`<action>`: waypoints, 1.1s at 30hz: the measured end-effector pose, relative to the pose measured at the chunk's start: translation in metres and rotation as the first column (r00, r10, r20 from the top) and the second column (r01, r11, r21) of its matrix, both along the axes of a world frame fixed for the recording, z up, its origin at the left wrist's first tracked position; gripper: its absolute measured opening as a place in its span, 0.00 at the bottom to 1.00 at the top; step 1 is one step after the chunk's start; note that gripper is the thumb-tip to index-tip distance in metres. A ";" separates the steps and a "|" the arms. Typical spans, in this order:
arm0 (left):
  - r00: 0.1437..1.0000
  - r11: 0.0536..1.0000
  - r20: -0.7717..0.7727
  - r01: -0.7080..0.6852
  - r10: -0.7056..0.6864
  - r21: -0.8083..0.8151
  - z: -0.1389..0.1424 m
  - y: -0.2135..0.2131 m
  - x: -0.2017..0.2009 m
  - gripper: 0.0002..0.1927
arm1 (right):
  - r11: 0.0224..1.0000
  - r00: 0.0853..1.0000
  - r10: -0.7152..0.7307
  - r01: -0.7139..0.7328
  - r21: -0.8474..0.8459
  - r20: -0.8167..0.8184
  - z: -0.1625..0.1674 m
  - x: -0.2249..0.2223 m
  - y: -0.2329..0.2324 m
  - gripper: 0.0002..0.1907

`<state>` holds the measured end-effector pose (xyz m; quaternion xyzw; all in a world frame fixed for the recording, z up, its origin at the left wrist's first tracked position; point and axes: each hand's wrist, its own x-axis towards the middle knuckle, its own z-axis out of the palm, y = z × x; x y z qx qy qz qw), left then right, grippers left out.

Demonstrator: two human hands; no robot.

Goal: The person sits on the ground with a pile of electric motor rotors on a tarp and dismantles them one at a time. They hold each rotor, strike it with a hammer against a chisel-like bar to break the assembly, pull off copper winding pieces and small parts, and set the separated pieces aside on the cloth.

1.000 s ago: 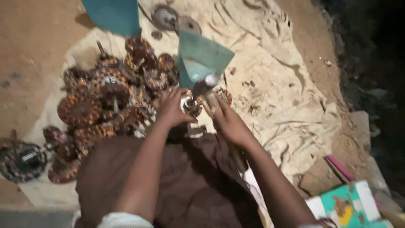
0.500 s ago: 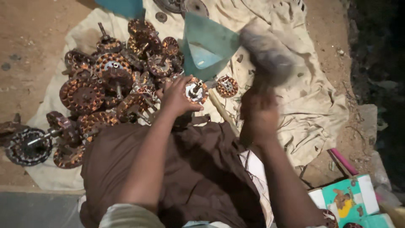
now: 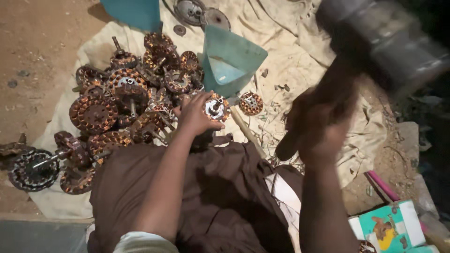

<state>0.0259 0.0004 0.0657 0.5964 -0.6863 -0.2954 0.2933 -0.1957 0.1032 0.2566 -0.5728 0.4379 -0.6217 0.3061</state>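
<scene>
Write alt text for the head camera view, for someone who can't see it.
A person's right hand holds a blurred hammer raised high, while the left hand steadies a copper-wound motor stator on a cloth. A pile of similar stators lies to the left, with a teal funnel-shaped container behind.

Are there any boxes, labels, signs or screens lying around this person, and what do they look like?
Printed cardboard box: bottom right corner, on the ground beside the person's right arm; flat and rectangular, teal and white with a yellow and brown picture on top.
Second printed package: at the bottom edge by that box, mostly cut off; brownish, shape unclear.
No signs or screens show.
</scene>
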 end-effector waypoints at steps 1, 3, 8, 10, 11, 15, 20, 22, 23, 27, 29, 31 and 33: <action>1.000 1.000 0.009 0.001 -0.001 0.003 -0.001 0.001 0.001 0.60 | 0.986 0.991 -0.044 0.063 0.154 -0.123 -0.018 0.009 -0.001 0.33; 1.000 1.000 0.024 0.014 -0.014 0.002 0.001 0.002 0.001 0.59 | 0.902 0.893 0.084 0.121 0.415 -0.442 -0.046 0.027 -0.006 0.33; 0.999 0.998 0.025 -0.022 0.020 0.067 0.006 0.005 -0.003 0.61 | 0.837 0.936 0.246 -0.075 0.541 -0.251 -0.031 0.043 -0.010 0.32; 0.999 0.999 0.040 -0.022 0.021 0.032 0.005 0.003 -0.004 0.60 | 0.670 0.902 0.062 0.280 0.688 -0.428 0.002 0.030 -0.006 0.31; 0.999 1.000 0.048 -0.017 0.016 0.021 0.004 0.001 -0.004 0.60 | 0.799 0.956 0.082 0.106 0.593 -0.281 0.016 0.024 -0.001 0.32; 0.999 0.998 0.038 -0.024 0.022 0.056 0.003 -0.002 -0.004 0.62 | 0.988 0.986 0.153 -0.152 0.026 -0.068 0.035 0.002 0.001 0.31; 1.000 0.999 0.005 -0.013 0.013 0.047 0.002 0.000 -0.003 0.61 | 0.971 0.993 -0.009 0.036 0.237 -0.115 -0.054 0.019 -0.005 0.33; 0.999 0.997 0.001 -0.038 0.038 0.066 -0.001 -0.001 -0.004 0.60 | 0.963 0.935 0.149 -0.063 0.262 -0.322 -0.089 0.030 -0.005 0.29; 0.999 0.996 -0.003 -0.051 0.051 0.075 -0.003 -0.002 -0.004 0.59 | 0.953 0.879 0.226 -0.111 0.280 -0.420 -0.097 0.032 -0.004 0.28; 1.000 1.000 0.011 -0.003 0.003 0.028 -0.013 -0.007 -0.003 0.62 | 0.679 1.000 -0.007 0.021 0.733 -0.022 -0.065 0.027 0.007 0.31; 0.994 0.988 -0.106 0.018 -0.034 -0.150 -0.016 -0.008 -0.003 0.62 | 0.767 0.994 -0.087 0.022 0.642 0.070 -0.025 0.017 0.010 0.31; 1.000 1.000 -0.018 0.001 -0.001 -0.026 -0.017 -0.009 -0.004 0.62 | 0.896 0.998 -0.027 -0.005 0.444 0.064 0.009 0.007 0.010 0.29; 1.000 0.999 0.020 -0.018 0.017 0.049 -0.016 -0.007 -0.005 0.61 | 0.982 0.997 -0.027 0.041 0.184 -0.077 0.021 0.000 0.011 0.33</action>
